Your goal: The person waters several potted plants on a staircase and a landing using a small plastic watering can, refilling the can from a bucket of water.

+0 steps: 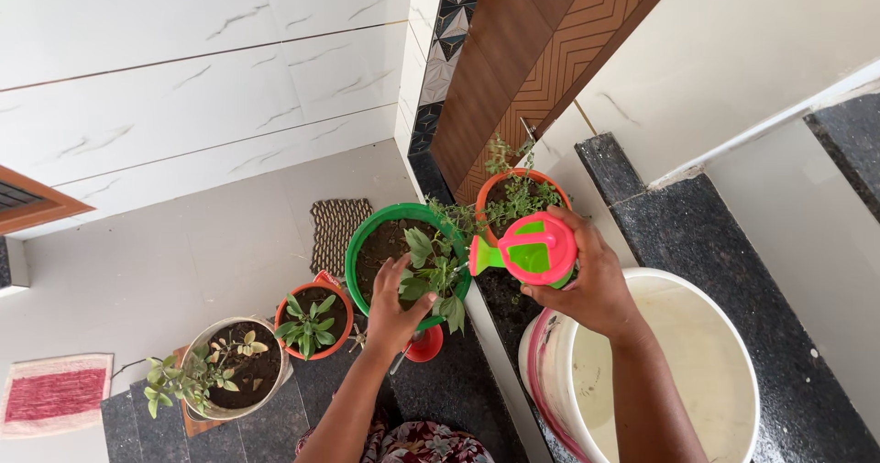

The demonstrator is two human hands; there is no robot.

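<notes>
My right hand (591, 289) grips a small pink and green watering can (532, 250), its green spout pointing left toward the plant in the green pot (367, 234). My left hand (394, 307) rests on the soil of that green pot, fingers spread beside the leafy stem (431, 270). An orange pot (504, 181) with a thin herb stands just behind the can.
A large white bucket (733, 335) stands on the dark granite step at right. A smaller orange pot (312, 321) and a pale pot (234, 367) with plants stand to the left. A brown doormat (337, 229), a pink rug (55, 394) and a wooden door (532, 60) are nearby.
</notes>
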